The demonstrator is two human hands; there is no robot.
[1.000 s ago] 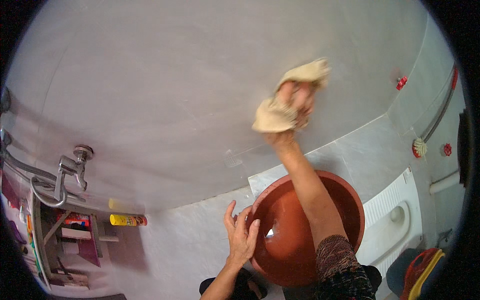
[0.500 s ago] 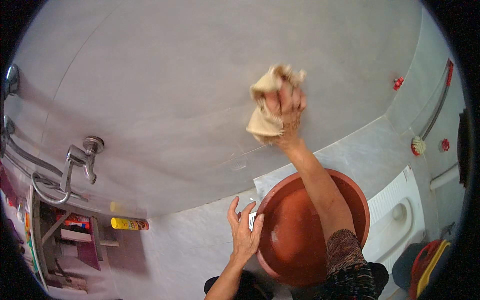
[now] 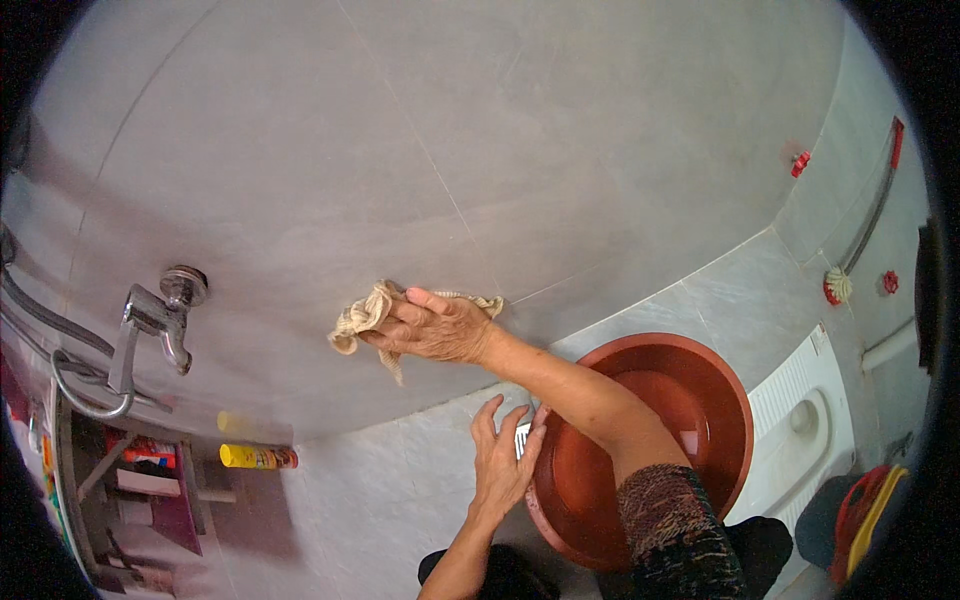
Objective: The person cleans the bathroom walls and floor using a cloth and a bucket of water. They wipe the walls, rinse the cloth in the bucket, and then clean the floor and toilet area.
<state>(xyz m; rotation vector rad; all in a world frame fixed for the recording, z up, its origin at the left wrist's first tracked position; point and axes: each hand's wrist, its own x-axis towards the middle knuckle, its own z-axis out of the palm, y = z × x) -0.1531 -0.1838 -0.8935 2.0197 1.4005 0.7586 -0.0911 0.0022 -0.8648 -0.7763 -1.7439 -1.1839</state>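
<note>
In the head view, a cream cloth (image 3: 372, 308) is seen bunched against the lower part of a grey tiled wall (image 3: 270, 180). It is covered by the right hand (image 3: 437, 327), whose fingers are bent over it; the cloth's edges are left showing beyond the fingertips and above the knuckles. The right forearm is extended across a round reddish-brown basin (image 3: 715, 480), which is placed on the floor (image 3: 390, 500). The left hand (image 3: 503, 468) is held at the basin's left rim with fingers spread and curved; whether the rim is touched cannot be told. Beside the basin, on its right, a white squat toilet (image 3: 790, 450) is set in the floor. A metal tap (image 3: 150, 315) is mounted on the wall, left of the cloth. Below the tap, a yellow-capped can (image 3: 258, 457) is noted near a cluttered shelf (image 3: 150, 484).
</note>
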